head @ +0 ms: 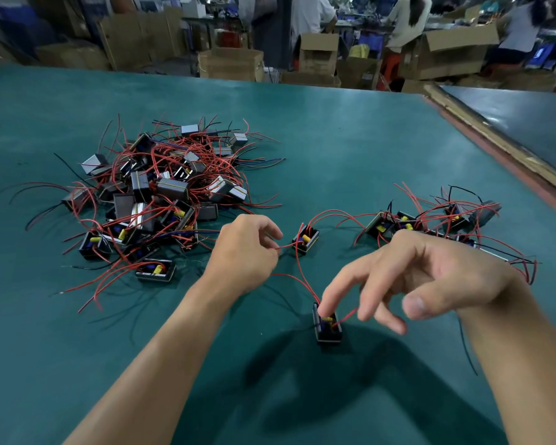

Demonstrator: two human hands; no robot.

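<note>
A small black open box (328, 329) with yellow and blue parts inside stands on the green table (350, 149) near the front. My right hand (430, 277) hovers over it, index fingertip pressing down into the box, the other fingers spread. A thin red wire (299, 277) loops up from the box toward my left hand (244, 252), which pinches a red wire between its fingertips. A second open black box (306, 241) lies just right of my left hand, its own red wires arching to the right.
A large tangled pile of black boxes with red and black wires (154, 194) covers the table's left. A smaller group of boxes (430, 220) lies behind my right hand. The table's wooden edge (501, 146) runs along the right. Cardboard cartons and people stand beyond the far edge.
</note>
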